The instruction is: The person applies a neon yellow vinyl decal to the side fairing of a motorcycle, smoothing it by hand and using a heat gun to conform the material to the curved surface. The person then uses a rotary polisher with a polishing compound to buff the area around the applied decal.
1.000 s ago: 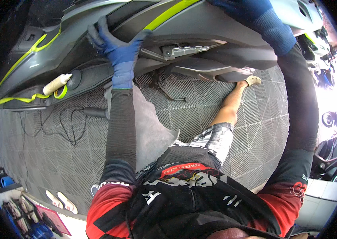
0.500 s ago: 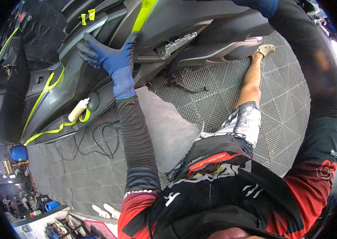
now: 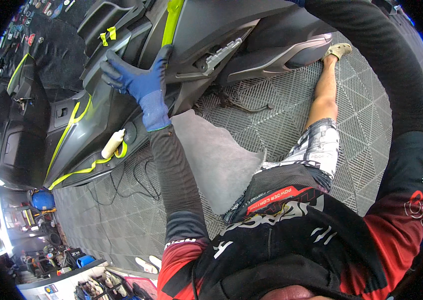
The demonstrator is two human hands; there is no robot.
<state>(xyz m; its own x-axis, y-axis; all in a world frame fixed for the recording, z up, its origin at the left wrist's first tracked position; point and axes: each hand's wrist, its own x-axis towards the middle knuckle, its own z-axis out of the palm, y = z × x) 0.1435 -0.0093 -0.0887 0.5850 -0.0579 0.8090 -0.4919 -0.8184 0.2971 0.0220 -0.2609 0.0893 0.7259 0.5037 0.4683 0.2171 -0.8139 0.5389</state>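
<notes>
My left hand (image 3: 139, 82), in a blue glove with dark grey palm and fingertips, lies with its fingers spread on the dark grey body panel (image 3: 211, 30) of a scooter. Its thumb points up beside a broad strip of yellow-green tape (image 3: 172, 22). Past the top edge goes my right forearm (image 3: 371, 40); only a sliver of blue glove cuff shows there, and the hand itself is out of sight. Below my left hand, a cream squeeze bottle (image 3: 113, 144) lies on the scooter's footboard, next to a loop of yellow-green strap (image 3: 121, 150).
A grey sheet (image 3: 216, 160) hangs between my left arm and my lap. Black cable (image 3: 116, 190) trails over the ribbed grey floor tiles (image 3: 86, 225). My leg (image 3: 324, 97) in a clog stretches out at right. A footrest bracket (image 3: 216, 57) juts from the scooter.
The view has shifted, so the scooter sits a little lower and farther right. My left hand keeps its spread place on the panel. My right glove has slid almost wholly past the top edge.
</notes>
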